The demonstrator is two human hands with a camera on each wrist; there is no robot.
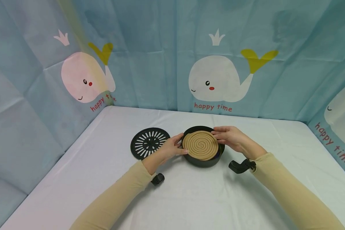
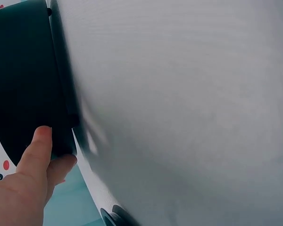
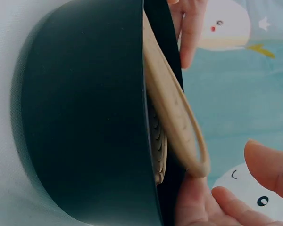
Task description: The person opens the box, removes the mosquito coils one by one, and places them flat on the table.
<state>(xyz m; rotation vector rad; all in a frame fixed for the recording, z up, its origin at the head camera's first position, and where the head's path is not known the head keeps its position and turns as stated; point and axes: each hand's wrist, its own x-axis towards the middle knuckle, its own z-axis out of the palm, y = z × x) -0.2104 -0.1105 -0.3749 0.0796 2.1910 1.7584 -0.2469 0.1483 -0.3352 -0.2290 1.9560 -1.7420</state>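
Note:
A round black mosquito coil box (image 1: 202,163) stands on the table. In it lies a tan spiral mosquito coil (image 1: 200,145), tilted with its right end raised above the rim; part of a second coil (image 3: 158,150) shows beneath in the right wrist view. My left hand (image 1: 168,149) grips the box's left side, thumb at the rim beside the coil and fingers (image 2: 43,134) on the outer wall. My right hand (image 1: 231,139) reaches over the right rim, fingers (image 3: 193,200) touching the raised coil end. Its thumb stands apart from them.
The black slotted lid (image 1: 150,143) lies flat to the left of the box, partly behind my left hand. White cloth (image 1: 189,198) covers the table. A blue curtain (image 1: 158,80) with whale prints rises behind it. Black wrist-worn devices stick out below both wrists.

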